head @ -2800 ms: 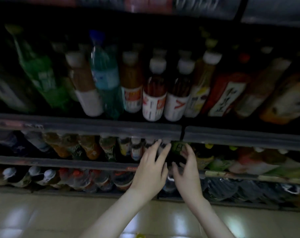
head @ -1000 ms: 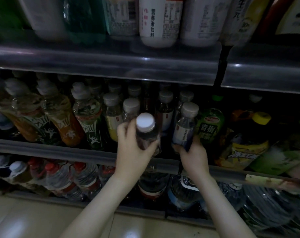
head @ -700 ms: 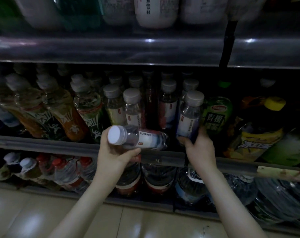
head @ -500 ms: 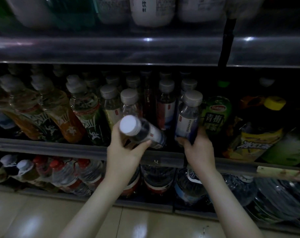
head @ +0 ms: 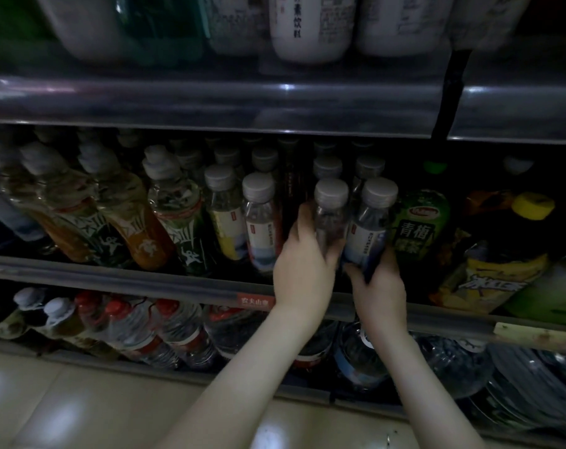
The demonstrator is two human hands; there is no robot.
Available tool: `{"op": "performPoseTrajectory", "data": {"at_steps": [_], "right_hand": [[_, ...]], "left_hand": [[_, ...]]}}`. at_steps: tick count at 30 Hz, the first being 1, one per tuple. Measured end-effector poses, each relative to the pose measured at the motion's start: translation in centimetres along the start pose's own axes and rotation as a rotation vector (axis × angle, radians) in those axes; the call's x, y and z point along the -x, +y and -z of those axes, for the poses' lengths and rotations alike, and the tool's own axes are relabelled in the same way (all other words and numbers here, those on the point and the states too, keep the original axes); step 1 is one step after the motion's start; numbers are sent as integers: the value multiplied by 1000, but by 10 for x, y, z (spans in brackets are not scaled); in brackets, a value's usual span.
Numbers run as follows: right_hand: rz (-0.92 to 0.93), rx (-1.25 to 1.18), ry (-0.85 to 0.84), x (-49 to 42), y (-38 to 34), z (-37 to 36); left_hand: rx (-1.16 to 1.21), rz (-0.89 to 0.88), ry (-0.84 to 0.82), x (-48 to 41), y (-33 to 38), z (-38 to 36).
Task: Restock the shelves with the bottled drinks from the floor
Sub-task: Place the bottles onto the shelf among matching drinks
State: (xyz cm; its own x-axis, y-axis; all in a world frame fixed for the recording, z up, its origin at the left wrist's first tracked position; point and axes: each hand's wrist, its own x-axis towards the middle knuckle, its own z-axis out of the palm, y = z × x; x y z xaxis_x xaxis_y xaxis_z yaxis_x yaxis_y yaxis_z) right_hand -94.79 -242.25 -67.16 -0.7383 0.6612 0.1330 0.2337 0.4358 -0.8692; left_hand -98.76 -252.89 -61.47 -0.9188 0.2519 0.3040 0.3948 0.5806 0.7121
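Note:
My left hand (head: 302, 270) grips a small clear bottle with a grey cap (head: 330, 212), standing upright at the front of the middle shelf (head: 129, 281). Right beside it stands a second grey-capped bottle with a white and blue label (head: 369, 228); my right hand (head: 380, 290) holds it round its lower part. Both bottles stand in front of rows of the same drink. The scene is dim.
Left of my hands stand more small bottles (head: 259, 222) and sports drinks with orange and green labels (head: 139, 228). A green tea bottle (head: 417, 225) and a yellow-capped bottle (head: 502, 254) stand to the right. Water bottles (head: 178, 332) fill the bottom shelf above the tiled floor (head: 80, 409).
My left hand turned its bottle from lying sideways to upright and set it into the shelf next to the bottle in my right hand, which stayed in place.

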Motion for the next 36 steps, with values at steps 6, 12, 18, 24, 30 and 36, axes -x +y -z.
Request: {"op": "performPoseTrajectory", "data": {"at_steps": [6, 12, 18, 24, 30, 36], "right_hand": [[-13, 36, 14, 36, -17, -1], [32, 17, -97, 79, -94, 39], [139, 0, -80, 90, -213, 110], [64, 55, -26, 98, -299, 187], [104, 251, -45, 66, -334, 223], [60, 508, -102, 43, -329, 225]], "left_hand": [[-77, -138, 25, 35, -21, 20], [-165, -218, -12, 45, 3, 95], [-108, -386, 1, 11, 104, 190], [-68, -293, -81, -15, 196, 258], [-305, -388, -326, -39, 232, 268], [-513, -344, -339, -62, 245, 256]]}}
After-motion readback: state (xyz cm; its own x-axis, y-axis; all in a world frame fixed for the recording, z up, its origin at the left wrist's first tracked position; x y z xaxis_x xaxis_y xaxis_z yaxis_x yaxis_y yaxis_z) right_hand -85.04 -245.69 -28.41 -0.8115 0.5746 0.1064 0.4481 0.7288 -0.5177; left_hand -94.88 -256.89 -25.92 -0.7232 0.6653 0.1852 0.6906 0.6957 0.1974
